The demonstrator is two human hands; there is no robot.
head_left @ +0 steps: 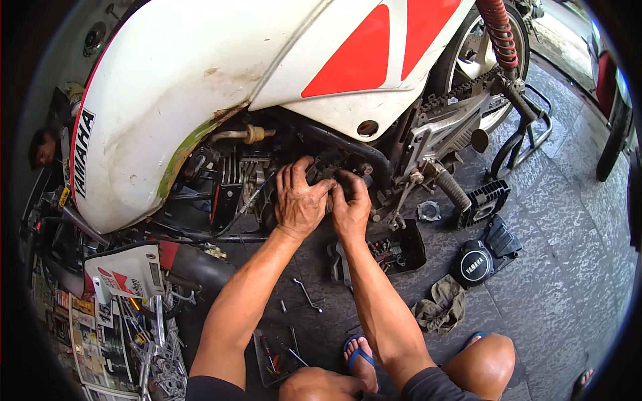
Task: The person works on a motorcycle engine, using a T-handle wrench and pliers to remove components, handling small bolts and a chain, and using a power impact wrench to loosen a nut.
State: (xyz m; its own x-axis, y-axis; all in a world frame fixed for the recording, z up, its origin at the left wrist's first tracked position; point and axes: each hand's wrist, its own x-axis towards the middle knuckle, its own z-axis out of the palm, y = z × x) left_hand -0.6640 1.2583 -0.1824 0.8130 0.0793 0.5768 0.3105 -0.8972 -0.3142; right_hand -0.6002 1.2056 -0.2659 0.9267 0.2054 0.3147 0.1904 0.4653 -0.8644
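A white motorcycle with red panels fills the upper part of the view. At its exposed engine, both my hands work close together below the black frame tube. My left hand has its fingers bent over the dark engine area, its thumb reaching toward the right hand. My right hand is curled beside it, thumb and fingers closing inward. Whatever lies between the fingertips is hidden by the hands and shadow.
Below my right forearm sits a black tray of small metal parts. On the floor lie an engine cover, a finned cylinder part, a gasket-like ring, a rag, a wrench and a tool tray.
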